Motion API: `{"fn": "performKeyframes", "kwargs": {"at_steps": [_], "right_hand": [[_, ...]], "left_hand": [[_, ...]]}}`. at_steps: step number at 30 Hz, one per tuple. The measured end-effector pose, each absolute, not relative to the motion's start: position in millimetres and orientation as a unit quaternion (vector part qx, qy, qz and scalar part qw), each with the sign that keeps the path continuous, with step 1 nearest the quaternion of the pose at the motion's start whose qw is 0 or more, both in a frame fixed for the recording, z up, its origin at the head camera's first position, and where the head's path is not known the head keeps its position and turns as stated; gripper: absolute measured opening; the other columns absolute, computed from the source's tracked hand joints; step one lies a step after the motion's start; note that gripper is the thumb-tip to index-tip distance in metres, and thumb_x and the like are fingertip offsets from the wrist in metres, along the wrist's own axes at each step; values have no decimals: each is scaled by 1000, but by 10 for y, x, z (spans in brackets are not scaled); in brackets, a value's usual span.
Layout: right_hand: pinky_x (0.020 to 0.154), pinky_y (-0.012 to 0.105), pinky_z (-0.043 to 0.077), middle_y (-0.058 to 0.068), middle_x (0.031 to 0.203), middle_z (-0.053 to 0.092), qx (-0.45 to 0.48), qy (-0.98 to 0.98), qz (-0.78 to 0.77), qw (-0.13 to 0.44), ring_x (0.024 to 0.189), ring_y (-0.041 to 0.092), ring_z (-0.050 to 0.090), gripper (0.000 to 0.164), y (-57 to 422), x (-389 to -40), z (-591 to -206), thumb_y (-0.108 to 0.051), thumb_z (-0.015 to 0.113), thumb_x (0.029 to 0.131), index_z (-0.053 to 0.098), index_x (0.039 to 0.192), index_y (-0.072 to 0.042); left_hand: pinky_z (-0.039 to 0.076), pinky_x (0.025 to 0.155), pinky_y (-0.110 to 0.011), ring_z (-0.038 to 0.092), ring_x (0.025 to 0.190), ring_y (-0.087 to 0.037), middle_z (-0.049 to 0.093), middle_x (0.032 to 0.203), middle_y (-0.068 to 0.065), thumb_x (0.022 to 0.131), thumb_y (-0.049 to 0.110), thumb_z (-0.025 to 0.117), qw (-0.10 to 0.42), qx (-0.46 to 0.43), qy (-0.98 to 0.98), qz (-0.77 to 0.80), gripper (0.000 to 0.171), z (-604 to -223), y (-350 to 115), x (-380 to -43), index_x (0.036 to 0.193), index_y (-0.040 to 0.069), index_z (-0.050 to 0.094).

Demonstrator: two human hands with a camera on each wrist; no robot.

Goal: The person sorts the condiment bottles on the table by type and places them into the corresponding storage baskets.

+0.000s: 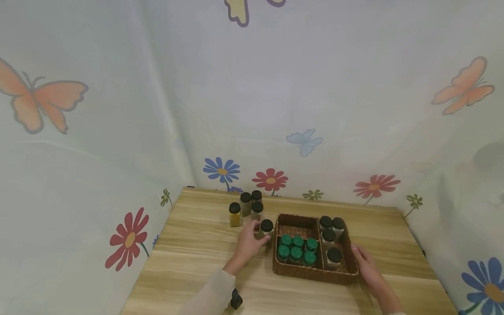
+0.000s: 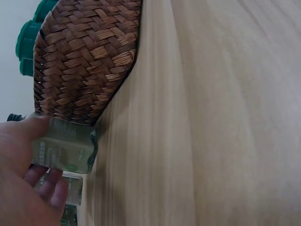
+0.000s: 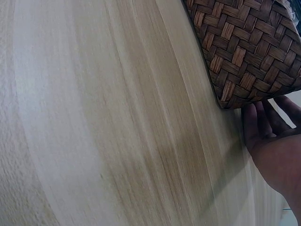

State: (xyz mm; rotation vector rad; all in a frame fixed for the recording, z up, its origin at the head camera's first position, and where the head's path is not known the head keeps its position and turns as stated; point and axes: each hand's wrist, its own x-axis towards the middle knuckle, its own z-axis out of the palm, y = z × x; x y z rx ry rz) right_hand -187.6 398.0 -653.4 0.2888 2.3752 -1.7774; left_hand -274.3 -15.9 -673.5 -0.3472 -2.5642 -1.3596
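Note:
My left hand (image 1: 249,243) holds a clear glass spice jar (image 1: 266,228) with a black lid, just left of the woven basket (image 1: 311,274). In the left wrist view the thumb lies along one side of that jar (image 2: 66,146), with the fingers on the other. The jar stands close against the basket's wall. At the basket's right side, my right hand (image 1: 369,267) rests its fingers against the outer wall; the right wrist view shows the fingertips touching the weave (image 3: 249,56). Several green-lidded jars (image 1: 296,253) fill the front left compartment. Several black-lidded jars (image 1: 334,256) stand in the right one.
Left of the basket, several more black-lidded jars stand on the wooden table (image 1: 189,249), among them a yellow-filled one (image 1: 234,215). The basket's back left compartment (image 1: 297,227) shows its bare woven bottom. A printed curtain (image 1: 252,109) hangs behind the table.

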Motion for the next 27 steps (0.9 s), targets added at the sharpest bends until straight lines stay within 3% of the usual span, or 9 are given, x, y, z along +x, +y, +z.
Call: {"fn": "performKeyframes", "kwargs": {"at_steps": [12,21,27], "right_hand": [[127,63,8,33,168,21,86,800,-590,71,158,49,12,90,4013,-1859,-6539,-63,32,111,21,163,9],[127,63,8,35,167,21,79,800,-591,62,157,50,13,88,3993,-1826,-6557,-60,33,112,22,162,11],[127,63,9,35,167,21,82,801,-590,65,158,50,13,90,3981,-1812,-6555,-62,34,111,22,162,11]], "left_hand": [[59,87,-43,68,103,-24,69,112,-5,90,28,89,175,-144,-889,-399,51,-6769,-124,-2738,130,8,65],[58,90,-42,68,106,-23,69,117,-6,91,32,87,147,-136,-895,-398,54,-6765,-142,-2715,134,9,64],[59,89,-41,67,105,-21,69,118,-5,89,31,89,157,-144,-890,-402,55,-6795,-211,-2681,133,10,65]]}}
